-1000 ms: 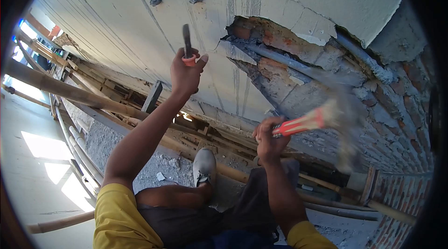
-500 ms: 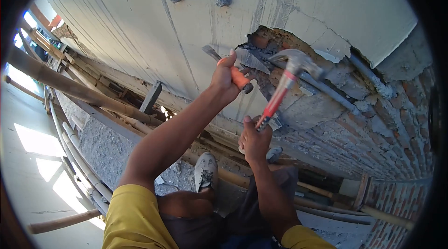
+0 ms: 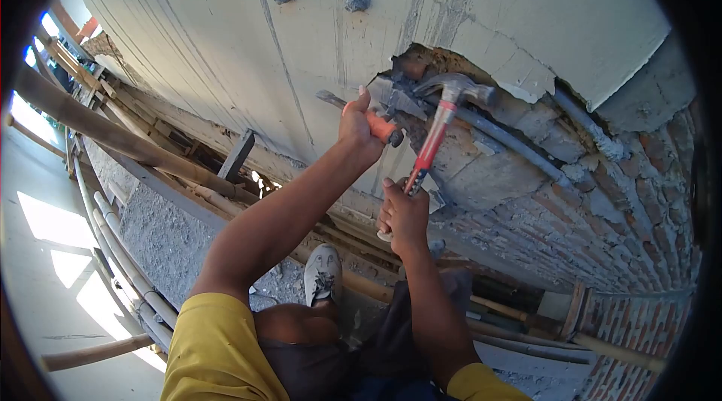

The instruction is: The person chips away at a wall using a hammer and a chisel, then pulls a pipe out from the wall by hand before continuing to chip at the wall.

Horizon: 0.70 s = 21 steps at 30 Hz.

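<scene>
My left hand is wrapped round the orange handle of a chisel, whose flat metal blade points up and left against the pale plastered wall. In my right hand is a claw hammer with a red and dark handle. The hammer's metal head is up, right of the chisel's butt end, in front of a broken hole in the plaster. A gap shows between hammer and chisel.
Grey pipes run through the broken plaster, with exposed brickwork to the right. Bamboo poles cross at the left. Rubble lies below, near my shoe. Two dark lumps stick out of the wall.
The hammer and my right hand have moved a little left, and the hammer head is slightly higher. The chisel blade has tilted lower and shifted left, still in my left hand.
</scene>
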{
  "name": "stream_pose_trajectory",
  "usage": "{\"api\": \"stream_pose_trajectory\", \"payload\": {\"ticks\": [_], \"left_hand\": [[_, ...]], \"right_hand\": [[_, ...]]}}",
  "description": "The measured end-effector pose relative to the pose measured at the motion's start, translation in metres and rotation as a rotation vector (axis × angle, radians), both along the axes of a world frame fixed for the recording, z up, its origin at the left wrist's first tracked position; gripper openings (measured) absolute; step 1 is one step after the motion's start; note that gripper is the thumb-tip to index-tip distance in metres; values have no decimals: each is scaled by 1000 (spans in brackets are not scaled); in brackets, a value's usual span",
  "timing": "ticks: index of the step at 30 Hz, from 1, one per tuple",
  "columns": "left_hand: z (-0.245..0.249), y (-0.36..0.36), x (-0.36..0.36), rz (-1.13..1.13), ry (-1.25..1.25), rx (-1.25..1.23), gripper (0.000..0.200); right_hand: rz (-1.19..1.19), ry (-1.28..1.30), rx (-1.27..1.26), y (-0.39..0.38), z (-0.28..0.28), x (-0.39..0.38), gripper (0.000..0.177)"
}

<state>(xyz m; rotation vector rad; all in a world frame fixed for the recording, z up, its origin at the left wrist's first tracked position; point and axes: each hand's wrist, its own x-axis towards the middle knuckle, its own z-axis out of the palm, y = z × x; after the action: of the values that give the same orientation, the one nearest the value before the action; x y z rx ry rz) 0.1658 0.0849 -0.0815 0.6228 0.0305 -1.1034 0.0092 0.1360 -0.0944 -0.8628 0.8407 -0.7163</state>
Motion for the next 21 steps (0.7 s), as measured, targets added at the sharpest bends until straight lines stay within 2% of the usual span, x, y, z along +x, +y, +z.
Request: {"api": "stream_pose_trajectory", "payload": {"ticks": [2,5,7,10,13,14,15,18,21], "left_hand": [[-4,-3,-2,10,5,14,76],[-1,3,-4,-42,-19,33,80],[-6,5,-3,-39,20,37,79],[-2,1,4,-35,40,26,78],[-1,2,3,-31,33,26,78],[-2,1,2,-30,27,24,78],[-5,-1,-1,-11,46,27,78],[-18,-4,-3,13,102,7,77],[-17,-8,11,-27,119,-50,77]], "right_hand": [[-64,-20,26,10,2,-9,28],[-191,-118,-259,15,32,-9,26],[-329,-304,-444,0,55,-2,24],[-395,-536,-642,-29,88,7,24],[-328,-194,-559,-29,17,30,27],[-145,-33,-347,-24,-8,26,27],[37,126,-130,-14,-8,22,28],[66,-62,83,0,1,19,27],[1,-28,25,6,8,30,27]]}}
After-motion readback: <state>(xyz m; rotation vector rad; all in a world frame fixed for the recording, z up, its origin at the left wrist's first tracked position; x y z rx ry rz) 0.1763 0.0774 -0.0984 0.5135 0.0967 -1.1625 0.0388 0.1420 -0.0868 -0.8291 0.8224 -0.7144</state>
